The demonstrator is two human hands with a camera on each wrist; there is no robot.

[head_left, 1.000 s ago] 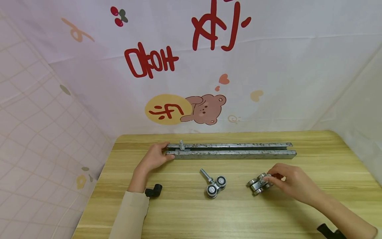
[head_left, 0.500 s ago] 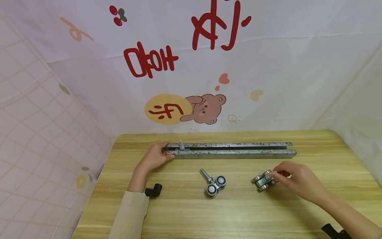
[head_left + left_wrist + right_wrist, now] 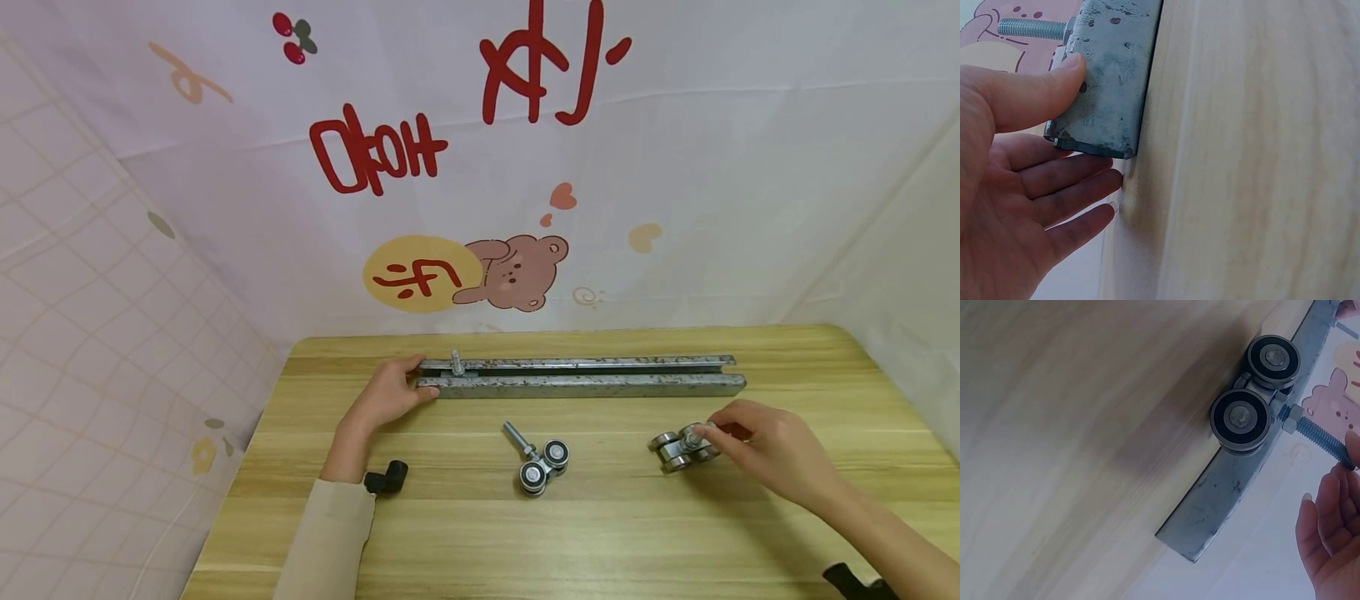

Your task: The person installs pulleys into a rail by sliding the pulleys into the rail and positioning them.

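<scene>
Left hand [image 3: 384, 396]: gripping; thumb [image 3: 1035, 94] extended opposite four loosely extended fingers [image 3: 1079, 194]; palm [image 3: 1004, 244] showing | Left forearm [image 3: 326, 533]: pale-sleeved, angled forward; wrist [image 3: 348, 450] bare | Right hand [image 3: 780, 454]: pinching, thumb [image 3: 731, 450] against index; remaining fingers [image 3: 1329, 509] bent | Right forearm [image 3: 885, 525]: bare where visible, slanting in from lower right

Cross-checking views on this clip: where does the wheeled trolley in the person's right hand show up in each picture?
Head: right of centre, the wheeled trolley in the right hand, below the right part of the metal rail.
Left wrist: not in it.
Right wrist: upper right, in front of the metal rail.
Shared landmark: the metal rail, also top left of centre in left wrist and diagonal in right wrist.
</scene>
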